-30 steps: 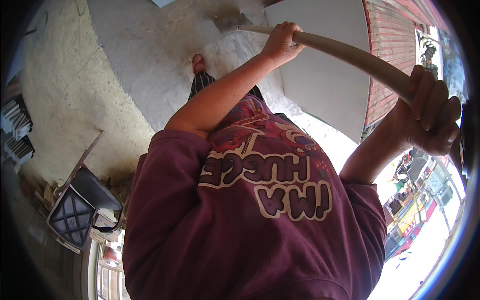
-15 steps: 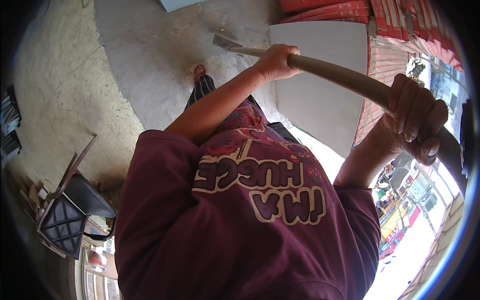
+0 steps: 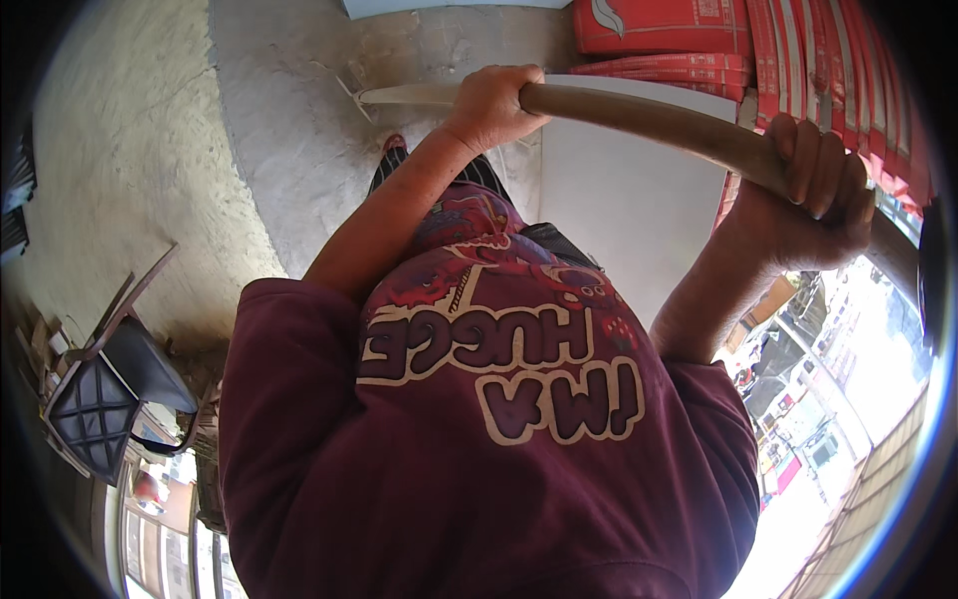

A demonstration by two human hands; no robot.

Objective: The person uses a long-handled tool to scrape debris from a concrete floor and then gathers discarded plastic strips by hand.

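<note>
The person's two hands are both clamped on one long-handled tool [image 3: 649, 118], well apart from each other along its wooden shaft. Clock directions here run from the middle of the view, with twelve at the top. The left hand [image 3: 504, 105] is at twelve o'clock, its fingers closed round the thinner-looking stretch of the shaft; the right hand [image 3: 818, 195], between two and three o'clock, wraps its fingers over the thicker-looking part, and the shaft runs on past it toward the edge of the view. The tool crosses the upper half in a bend that the wide lens gives it, its far end at eleven o'clock, where a thin head [image 3: 359, 98] shows nearly edge-on; whether that head touches the grey floor [image 3: 279, 120] cannot be told. Just below it, also at eleven, a foot in a reddish shoe [image 3: 394, 143] shows beyond dark striped trousers [image 3: 479, 175]. A maroon shirt [image 3: 499, 479] with pale-edged lettering fills the view at six. At two o'clock a large pale grey panel [image 3: 629, 200] lies below the shaft in the view, and red packages [image 3: 659, 30] are stacked between one and two. A dark chair [image 3: 105, 409] with a quilted pad is tilted between eight and nine, near a rough, pale surface [image 3: 130, 160] at ten.
</note>
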